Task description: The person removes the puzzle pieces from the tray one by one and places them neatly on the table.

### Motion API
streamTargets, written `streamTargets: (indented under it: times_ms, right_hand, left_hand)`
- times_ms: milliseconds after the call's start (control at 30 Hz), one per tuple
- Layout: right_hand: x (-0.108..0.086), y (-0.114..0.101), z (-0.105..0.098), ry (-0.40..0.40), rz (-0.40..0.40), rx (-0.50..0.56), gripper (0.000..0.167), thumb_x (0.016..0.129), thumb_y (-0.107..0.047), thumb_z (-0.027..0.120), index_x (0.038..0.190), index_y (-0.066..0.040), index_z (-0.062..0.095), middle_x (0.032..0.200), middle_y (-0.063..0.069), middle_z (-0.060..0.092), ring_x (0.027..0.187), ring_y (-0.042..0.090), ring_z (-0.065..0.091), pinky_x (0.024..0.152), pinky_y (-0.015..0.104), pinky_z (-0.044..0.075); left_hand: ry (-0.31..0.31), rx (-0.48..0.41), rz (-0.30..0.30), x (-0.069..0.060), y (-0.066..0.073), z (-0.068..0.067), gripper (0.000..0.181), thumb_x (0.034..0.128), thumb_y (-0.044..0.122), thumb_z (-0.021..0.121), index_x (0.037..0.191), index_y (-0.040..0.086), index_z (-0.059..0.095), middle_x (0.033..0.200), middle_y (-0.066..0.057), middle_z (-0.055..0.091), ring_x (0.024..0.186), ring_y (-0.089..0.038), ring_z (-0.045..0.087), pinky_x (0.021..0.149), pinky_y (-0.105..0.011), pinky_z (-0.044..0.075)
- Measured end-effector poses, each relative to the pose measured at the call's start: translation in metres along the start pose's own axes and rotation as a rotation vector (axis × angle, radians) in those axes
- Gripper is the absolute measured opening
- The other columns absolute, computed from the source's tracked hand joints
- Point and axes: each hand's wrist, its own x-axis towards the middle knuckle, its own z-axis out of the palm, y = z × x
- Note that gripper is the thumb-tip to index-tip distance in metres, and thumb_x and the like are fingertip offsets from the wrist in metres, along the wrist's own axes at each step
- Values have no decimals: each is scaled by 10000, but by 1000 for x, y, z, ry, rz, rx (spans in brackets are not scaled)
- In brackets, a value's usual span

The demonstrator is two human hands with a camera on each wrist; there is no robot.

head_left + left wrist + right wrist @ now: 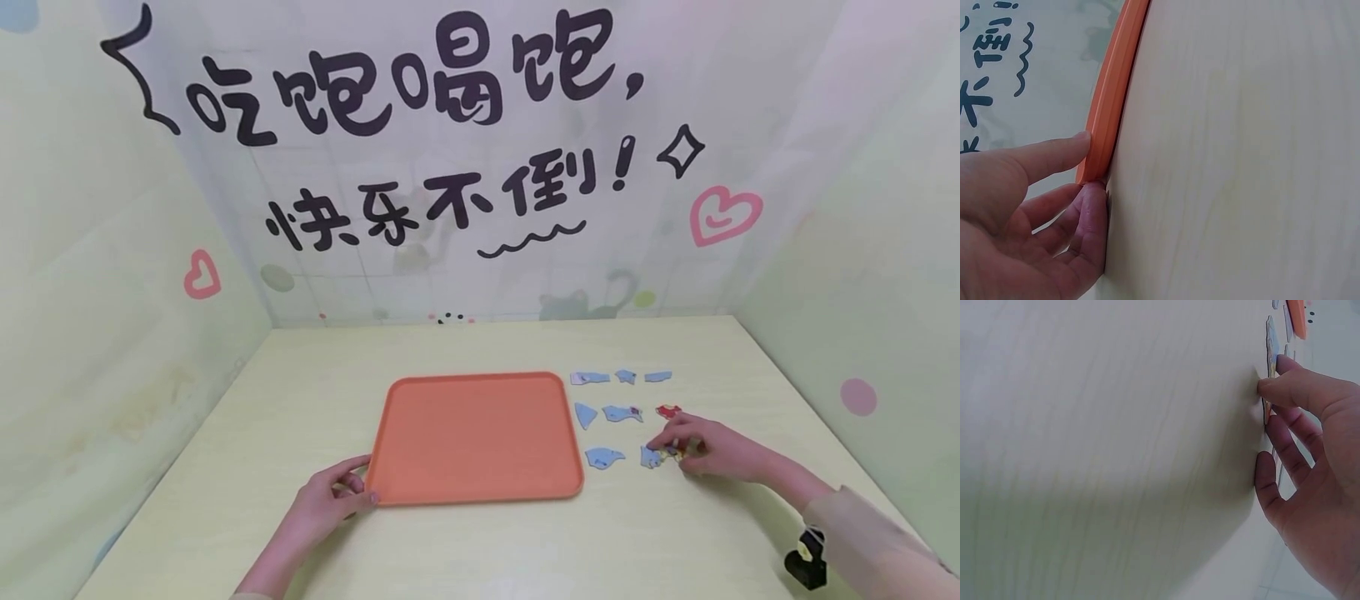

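An orange tray (480,442) lies flat on the table. At its near left corner, my left hand (330,497) grips the rim. In the left wrist view, the thumb presses one side of the tray edge (1112,94) and curled fingers meet the corner. To the right of the tray, my right hand (708,448) pinches a flat, irregular puzzle piece (650,456), light blue with a multicoloured part, partly covered by the fingers. In the right wrist view, thumb and fingertips lie on opposite edges of this puzzle piece (1270,340). A red piece (667,411) lies just beyond that hand.
Several other light blue pieces lie in rough rows beside the tray, among them a triangular piece (586,415) and a curved piece (603,457). A printed backdrop (480,283) stands behind the wooden table (480,550). A black device (807,558) sits at my right wrist.
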Motion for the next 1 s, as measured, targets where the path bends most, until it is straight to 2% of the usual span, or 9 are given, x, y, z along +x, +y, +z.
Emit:
streamTargets:
  times_ms: [100,1000]
  right_hand:
    - [0,-1,1,3,22,-3,402,822,-7,698,1169,-209,712,1068,11,562,866,60,489,692,198,419]
    - [0,-3,0,8,39,10,357,839,-44,711,1167,-186,718,1086,26,568,864,86,493,689,204,404]
  left_hand:
    - [-2,-6,-2,0,0,0,665,822,155,790,1420,60,517,946,-39,605,680,-110,503,570,-217,437]
    - [-8,-18,-3,-1,2,-1,672,817,156,795,1422,62,516,948,-46,607,713,-126,530,577,-230,458]
